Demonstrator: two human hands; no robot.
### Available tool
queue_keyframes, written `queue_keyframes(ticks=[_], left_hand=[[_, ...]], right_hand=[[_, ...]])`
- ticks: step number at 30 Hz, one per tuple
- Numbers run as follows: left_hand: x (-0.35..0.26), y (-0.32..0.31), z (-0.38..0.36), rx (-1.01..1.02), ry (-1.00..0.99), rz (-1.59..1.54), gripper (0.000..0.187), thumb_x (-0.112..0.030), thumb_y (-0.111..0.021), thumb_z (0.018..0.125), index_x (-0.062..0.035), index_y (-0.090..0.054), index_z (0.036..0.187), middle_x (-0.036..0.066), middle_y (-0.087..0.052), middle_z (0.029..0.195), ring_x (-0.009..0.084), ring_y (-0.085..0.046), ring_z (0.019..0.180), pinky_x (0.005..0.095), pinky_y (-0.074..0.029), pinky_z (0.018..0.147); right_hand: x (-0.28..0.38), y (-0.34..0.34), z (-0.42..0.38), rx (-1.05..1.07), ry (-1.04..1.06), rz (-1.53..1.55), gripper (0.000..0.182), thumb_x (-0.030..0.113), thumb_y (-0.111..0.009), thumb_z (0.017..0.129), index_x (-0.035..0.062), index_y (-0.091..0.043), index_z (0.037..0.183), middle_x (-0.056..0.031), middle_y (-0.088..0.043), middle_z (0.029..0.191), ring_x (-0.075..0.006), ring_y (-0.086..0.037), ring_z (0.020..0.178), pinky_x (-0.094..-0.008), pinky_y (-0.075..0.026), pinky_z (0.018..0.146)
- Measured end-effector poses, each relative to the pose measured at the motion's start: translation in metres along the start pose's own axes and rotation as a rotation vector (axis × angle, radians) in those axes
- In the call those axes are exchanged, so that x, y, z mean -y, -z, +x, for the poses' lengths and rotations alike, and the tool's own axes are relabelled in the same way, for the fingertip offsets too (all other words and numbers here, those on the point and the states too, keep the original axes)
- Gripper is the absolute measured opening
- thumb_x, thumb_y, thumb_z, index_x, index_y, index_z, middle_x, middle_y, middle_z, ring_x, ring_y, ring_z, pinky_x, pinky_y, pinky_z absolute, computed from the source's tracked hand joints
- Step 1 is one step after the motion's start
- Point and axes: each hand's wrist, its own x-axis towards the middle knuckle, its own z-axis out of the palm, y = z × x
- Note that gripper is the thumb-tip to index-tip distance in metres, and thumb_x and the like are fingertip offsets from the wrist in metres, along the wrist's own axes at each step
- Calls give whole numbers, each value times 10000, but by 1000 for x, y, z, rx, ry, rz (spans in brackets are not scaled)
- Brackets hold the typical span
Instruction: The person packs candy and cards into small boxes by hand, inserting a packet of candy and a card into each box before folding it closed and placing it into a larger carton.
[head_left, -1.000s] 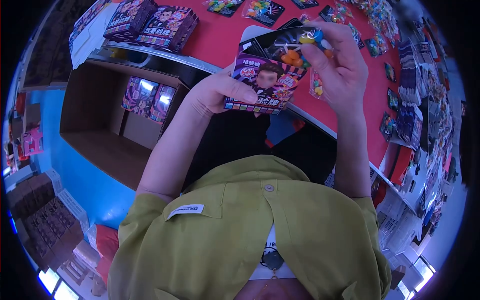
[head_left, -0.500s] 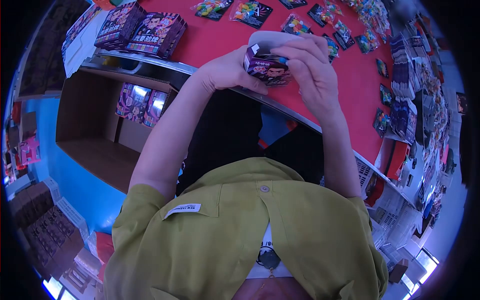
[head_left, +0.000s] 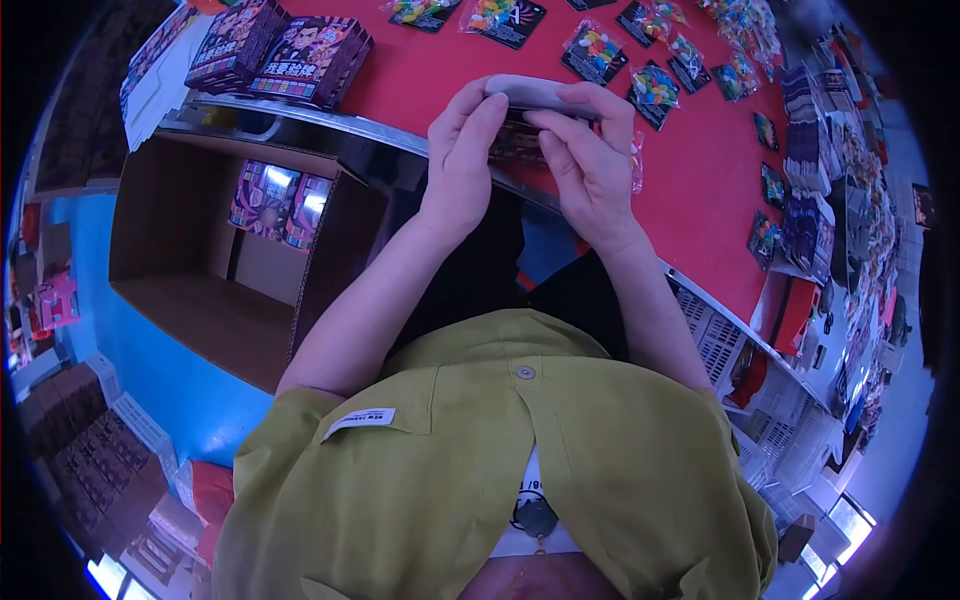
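Between both hands, over the front edge of the red table [head_left: 700, 210], is a small purple printed box [head_left: 520, 143] with its pale flap [head_left: 530, 92] at the top. My left hand [head_left: 462, 160] grips the box's left side, thumb at the flap. My right hand [head_left: 590, 165] holds the right side, its fingers bent at the flap and the opening. The fingers partly hide the box, so its contents cannot be seen. Just beyond my right hand lies a bag of colourful pieces on a black card [head_left: 655, 88].
Purple printed boxes [head_left: 305, 62] stand at the table's back left. An open cardboard carton [head_left: 190, 290] with a few printed boxes [head_left: 280, 203] inside is at the left. More candy-coloured bags [head_left: 735, 78] and stacks of folded boxes [head_left: 808, 230] lie on the right.
The box has tilted and its flap has come down toward the opening. My left hand has moved from beneath the box's left side up to the flap; both forearms have shifted inward.
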Motion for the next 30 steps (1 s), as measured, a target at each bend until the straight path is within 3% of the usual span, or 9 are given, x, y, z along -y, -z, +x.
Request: queue_keyframes(ticks=[4, 6, 9, 13, 14, 15, 18, 20, 30], left_hand=[[0, -1, 3, -40, 21, 93, 249, -129, -500, 896, 9, -587, 1084, 27, -604, 914, 74, -540, 874, 228, -419, 809], [-2, -1, 5, -70, 68, 66, 224, -109, -512, 876, 6, -612, 1039, 26, -610, 895, 81, -550, 848, 228, -427, 796], [-7, -3, 10, -127, 139, 0, 189, -50, -528, 833, -1, -653, 967, 32, -630, 892, 98, -576, 811, 234, -447, 778], [-9, 8, 16, -16, 69, -55, 162, 5, -584, 810, -4, -677, 943, 72, -662, 971, 145, -629, 833, 271, -493, 787], [-10, 12, 16, -14, 69, -55, 162, 5, -584, 810, -4, -677, 943, 72, -662, 971, 145, -629, 833, 271, -493, 787], [-12, 16, 16, 96, -187, 293, 166, -9, -615, 807, -9, -674, 962, 86, -664, 981, 169, -635, 870, 283, -501, 797], [-19, 31, 20, 315, -603, 800, 206, -54, -673, 791, -21, -669, 994, 109, -664, 987, 213, -642, 919, 299, -517, 795], [-24, 35, 19, 408, -766, 970, 238, -83, -700, 777, -29, -668, 1006, 118, -662, 982, 233, -643, 931, 303, -524, 784], [-27, 27, 19, 338, -366, 625, 147, -33, -728, 731, -11, -692, 872, 97, -676, 870, 171, -653, 795, 263, -520, 733]], right_hand=[[1, 4, -3, -111, -61, 47, 203, 22, -565, 853, 59, -609, 1047, -85, -518, 1105, -213, -490, 1063, -310, -408, 920], [-1, 2, 0, -195, -545, 792, 308, -6, -530, 856, 5, -547, 1163, -101, -514, 1159, -187, -471, 1127, -311, -391, 945], [-4, 10, 3, -112, -869, 1255, 258, -11, -536, 842, 15, -585, 1094, -88, -574, 1085, -184, -515, 1082, -314, -417, 922], [-9, 11, -5, -128, -775, 1019, 273, 17, -565, 846, 20, -581, 1119, -103, -599, 1080, -212, -561, 1025, -321, -436, 902], [-16, 14, -10, -23, -424, 482, 276, 43, -550, 867, 13, -570, 1141, -120, -595, 1102, -228, -568, 1012, -326, -428, 909], [-19, 17, -11, 74, -70, -55, 283, 68, -535, 889, 6, -559, 1164, -137, -590, 1125, -243, -575, 999, -332, -421, 915], [-19, 17, -15, 77, 153, -232, 324, 122, -627, 839, 62, -591, 1156, -95, -609, 1054, -250, -594, 945, -342, -471, 803], [-17, 24, -12, 92, 168, -220, 323, 130, -642, 827, 70, -605, 1142, -83, -615, 1040, -231, -591, 938, -332, -462, 789], [-6, 30, -6, 149, -225, 158, 236, 75, -648, 826, 48, -674, 1060, -57, -647, 961, -167, -539, 875, -283, -399, 801]])
